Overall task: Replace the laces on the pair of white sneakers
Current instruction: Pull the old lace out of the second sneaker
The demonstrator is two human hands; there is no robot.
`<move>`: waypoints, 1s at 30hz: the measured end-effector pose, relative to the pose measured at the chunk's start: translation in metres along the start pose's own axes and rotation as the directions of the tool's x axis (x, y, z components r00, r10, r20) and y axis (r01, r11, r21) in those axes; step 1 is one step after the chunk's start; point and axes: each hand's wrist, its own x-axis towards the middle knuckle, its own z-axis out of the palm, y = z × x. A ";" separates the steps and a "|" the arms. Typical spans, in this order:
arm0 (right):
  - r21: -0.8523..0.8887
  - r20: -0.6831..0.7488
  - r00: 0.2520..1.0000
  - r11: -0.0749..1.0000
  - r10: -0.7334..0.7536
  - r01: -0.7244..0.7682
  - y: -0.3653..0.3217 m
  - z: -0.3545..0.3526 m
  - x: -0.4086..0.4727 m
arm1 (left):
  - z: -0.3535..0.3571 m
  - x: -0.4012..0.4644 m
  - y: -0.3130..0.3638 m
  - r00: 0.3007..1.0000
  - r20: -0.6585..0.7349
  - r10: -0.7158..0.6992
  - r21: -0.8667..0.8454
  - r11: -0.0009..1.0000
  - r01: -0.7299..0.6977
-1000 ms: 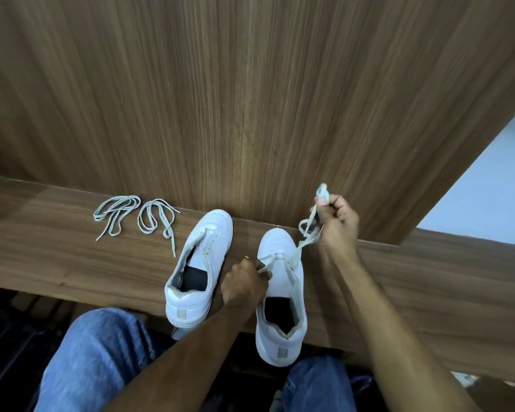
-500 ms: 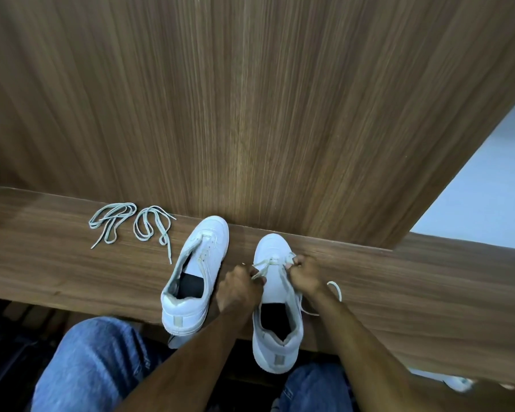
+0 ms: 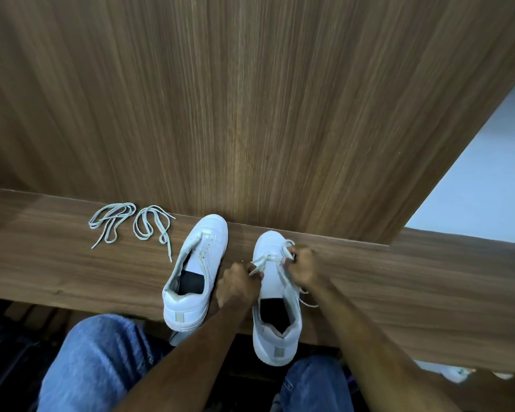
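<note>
Down on the long walnut-grain wooden shelf (image 3: 57, 263), two white leather sneakers stand toes against the tall wooden back panel (image 3: 250, 114). Both hands work the right-hand sneaker (image 3: 275, 292): the left hand (image 3: 238, 285) pinches one end of its white flat lace (image 3: 265, 260), the right hand (image 3: 305, 266) pinches the other end beside the eyelets. Just beside it, the left-hand sneaker (image 3: 198, 269) stands unlaced. Two loose pale-grey flat laces (image 3: 131, 224) lie coiled farther left. Blue denim knees (image 3: 92, 361) fill the foreground.

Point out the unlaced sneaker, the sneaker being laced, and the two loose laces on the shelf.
unlaced sneaker (image 3: 211, 233): head view, on its toe cap.
sneaker being laced (image 3: 268, 242): head view, on its toe.
loose laces (image 3: 113, 223): head view, on the left bundle.
</note>
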 end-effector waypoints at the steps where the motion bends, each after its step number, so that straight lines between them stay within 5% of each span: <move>1: -0.061 0.014 1.000 0.998 -0.006 0.007 0.000 0.006 -0.005 | 0.000 0.000 0.000 1.000 -0.002 -0.004 0.001 1.000 0.004; 5: -0.240 -0.058 0.998 0.971 -0.010 -0.005 -0.005 0.011 -0.016 | 0.001 0.002 0.000 1.000 0.005 -0.014 0.008 1.000 0.014; 8: -0.259 0.027 0.998 0.964 0.063 -0.054 -0.001 0.010 -0.007 | 0.003 0.003 0.001 1.000 0.002 0.001 0.029 1.000 -0.001; 13: 0.173 0.128 0.978 0.967 0.166 -0.187 -0.006 0.001 0.002 | 0.005 0.004 0.001 1.000 -0.028 0.009 0.059 0.998 -0.007; 15: 0.465 0.132 0.971 0.852 0.201 -0.239 -0.012 -0.013 -0.002 | 0.006 0.003 0.001 0.999 -0.038 -0.018 0.053 0.998 0.020; 17: 0.748 0.123 0.965 0.617 0.232 -0.243 -0.021 -0.038 -0.007 | 0.006 0.002 0.003 0.998 -0.041 -0.041 0.040 0.998 0.042; 19: 0.944 0.046 0.965 0.305 0.257 -0.127 -0.032 -0.074 -0.009 | 0.009 0.001 0.004 0.999 -0.036 -0.041 0.051 0.998 0.043; 21: 0.994 -0.059 0.975 0.107 0.216 0.036 -0.044 -0.112 -0.011 | 0.009 0.001 0.005 0.999 -0.033 -0.033 0.069 0.997 0.036; 26: 0.978 -0.139 0.990 0.155 0.007 0.136 -0.070 -0.148 -0.030 | 0.006 0.004 0.008 0.999 0.040 0.023 0.059 0.998 -0.025; 30: 0.987 -0.130 0.990 0.100 0.051 0.125 -0.076 -0.137 -0.045 | 0.004 -0.015 0.035 0.926 -0.061 0.372 -0.276 0.885 -0.374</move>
